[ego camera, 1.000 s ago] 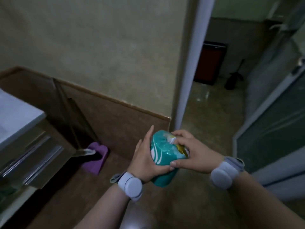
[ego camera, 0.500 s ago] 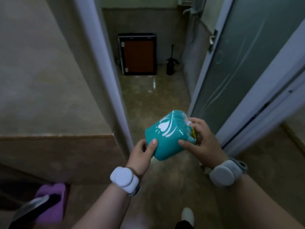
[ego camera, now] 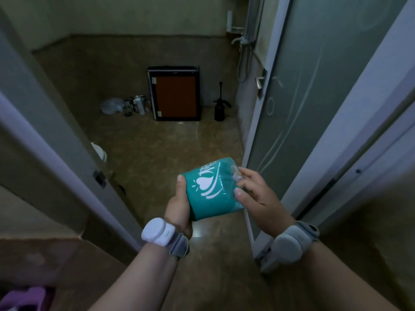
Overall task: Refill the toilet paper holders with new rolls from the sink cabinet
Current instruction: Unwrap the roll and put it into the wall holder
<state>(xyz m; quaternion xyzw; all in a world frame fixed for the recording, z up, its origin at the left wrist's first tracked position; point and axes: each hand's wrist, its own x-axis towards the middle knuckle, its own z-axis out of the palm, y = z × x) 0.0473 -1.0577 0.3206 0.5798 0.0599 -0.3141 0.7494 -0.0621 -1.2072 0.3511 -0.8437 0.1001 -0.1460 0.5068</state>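
Now both hands hold one green roll (ego camera: pixel 210 189) in front of a doorway — the left hand (ego camera: pixel 178 207) wraps its side, the right hand (ego camera: pixel 258 194) pinches its end. Far back, a box (ego camera: pixel 176 95) stands on the floor.

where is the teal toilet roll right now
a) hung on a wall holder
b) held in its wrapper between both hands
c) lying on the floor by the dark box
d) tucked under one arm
B: the teal-wrapped roll is in its printed plastic, with the left hand gripping one end and the right hand curled round the other.
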